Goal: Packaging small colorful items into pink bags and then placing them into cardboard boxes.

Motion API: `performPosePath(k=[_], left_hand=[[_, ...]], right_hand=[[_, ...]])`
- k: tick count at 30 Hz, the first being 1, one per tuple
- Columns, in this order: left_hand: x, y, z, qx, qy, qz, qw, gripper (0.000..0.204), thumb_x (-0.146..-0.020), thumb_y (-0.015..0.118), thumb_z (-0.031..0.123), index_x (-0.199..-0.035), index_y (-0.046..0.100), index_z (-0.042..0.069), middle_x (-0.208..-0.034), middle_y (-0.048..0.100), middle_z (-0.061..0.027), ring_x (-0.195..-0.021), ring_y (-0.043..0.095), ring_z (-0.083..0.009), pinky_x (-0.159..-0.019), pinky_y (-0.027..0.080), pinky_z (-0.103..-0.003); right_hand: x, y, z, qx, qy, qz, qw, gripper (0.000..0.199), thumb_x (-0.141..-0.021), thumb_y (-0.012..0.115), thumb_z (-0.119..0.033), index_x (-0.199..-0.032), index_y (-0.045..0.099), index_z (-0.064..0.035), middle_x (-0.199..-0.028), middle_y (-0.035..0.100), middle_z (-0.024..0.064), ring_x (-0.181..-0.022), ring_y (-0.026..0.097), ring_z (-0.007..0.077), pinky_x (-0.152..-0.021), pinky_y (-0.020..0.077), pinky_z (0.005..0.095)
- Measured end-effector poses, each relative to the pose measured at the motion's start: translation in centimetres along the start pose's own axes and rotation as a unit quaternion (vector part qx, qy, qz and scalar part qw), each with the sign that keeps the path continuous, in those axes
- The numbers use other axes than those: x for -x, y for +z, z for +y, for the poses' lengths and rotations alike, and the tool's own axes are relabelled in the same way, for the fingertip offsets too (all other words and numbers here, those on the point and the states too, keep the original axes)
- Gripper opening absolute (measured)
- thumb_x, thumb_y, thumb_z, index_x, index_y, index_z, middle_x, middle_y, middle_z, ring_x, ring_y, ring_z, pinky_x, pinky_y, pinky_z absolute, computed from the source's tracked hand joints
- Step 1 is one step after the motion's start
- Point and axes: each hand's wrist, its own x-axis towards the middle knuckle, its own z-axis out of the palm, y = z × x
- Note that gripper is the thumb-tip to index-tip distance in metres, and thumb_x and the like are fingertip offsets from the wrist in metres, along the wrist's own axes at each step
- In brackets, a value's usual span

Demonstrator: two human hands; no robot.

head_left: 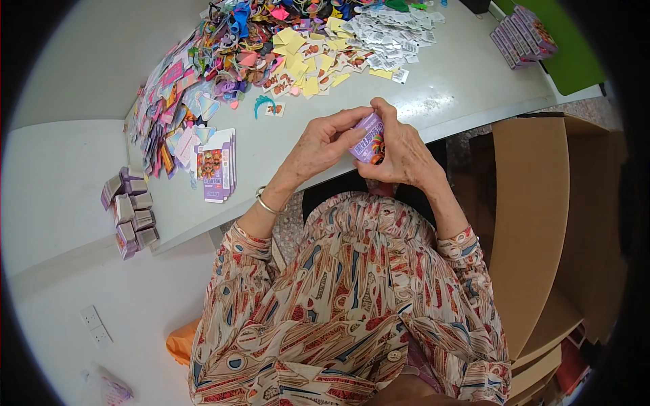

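Between my two hands, just past the table's near edge, is a small purple printed carton (369,141). My left hand (325,143) pinches its left side and top, with the thumb lying across its face. Around its right side and lower corner curl the fingers of my right hand (404,150). Whether the carton's flaps are folded in is hidden by my fingers. To the left on the table lies a stack of flat purple cartons (219,177). A teal hair piece (263,105) and a small picture card (276,109) lie beyond my left hand.
Piles of pink cards (175,74), colourful small toys (237,57), yellow papers (298,64) and white packets (389,34) spread over the far table. Finished-looking purple boxes (523,39) stack at far right. Purple box bundles (130,210) sit at left. A large cardboard box (531,223) stands to my right.
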Motion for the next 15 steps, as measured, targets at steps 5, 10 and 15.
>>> performPosePath(k=[5,10,15], left_hand=[[-0.3,0.3,-0.6,-0.078,0.021,0.017,0.997,0.037,-0.094,0.058,0.011,-0.130,0.056,0.003,-0.110,0.069,-0.0098,-0.095,0.062,-0.0095,-0.082,0.050,-0.026],[0.2,1.8,-0.3,-0.216,0.119,0.095,0.965,0.031,-0.093,0.054,0.007,-0.122,0.060,0.001,-0.111,0.065,-0.0212,-0.096,0.067,-0.0320,-0.082,0.052,-0.036],[-0.1,3.5,-1.7,-0.295,0.176,0.152,0.927,0.034,-0.091,0.054,0.006,-0.126,0.054,0.002,-0.109,0.064,-0.0237,-0.098,0.063,-0.0402,-0.084,0.052,-0.038]], right_hand=[[-0.1,0.0,0.2,0.004,-0.014,0.013,1.000,0.087,-0.065,0.073,-0.027,-0.133,0.026,0.0024,-0.078,0.061,0.0266,-0.075,0.064,0.0450,-0.066,0.0516,0.0466],[-0.4,0.5,0.3,0.011,-0.005,0.011,1.000,0.093,-0.065,0.077,-0.028,-0.136,0.025,0.0012,-0.092,0.062,0.0256,-0.082,0.064,0.0444,-0.071,0.0512,0.0457],[-0.2,0.1,-1.0,0.058,0.028,0.034,0.997,0.084,-0.070,0.074,-0.031,-0.134,0.032,0.0044,-0.086,0.064,0.0270,-0.077,0.065,0.0435,-0.067,0.0532,0.0454]])
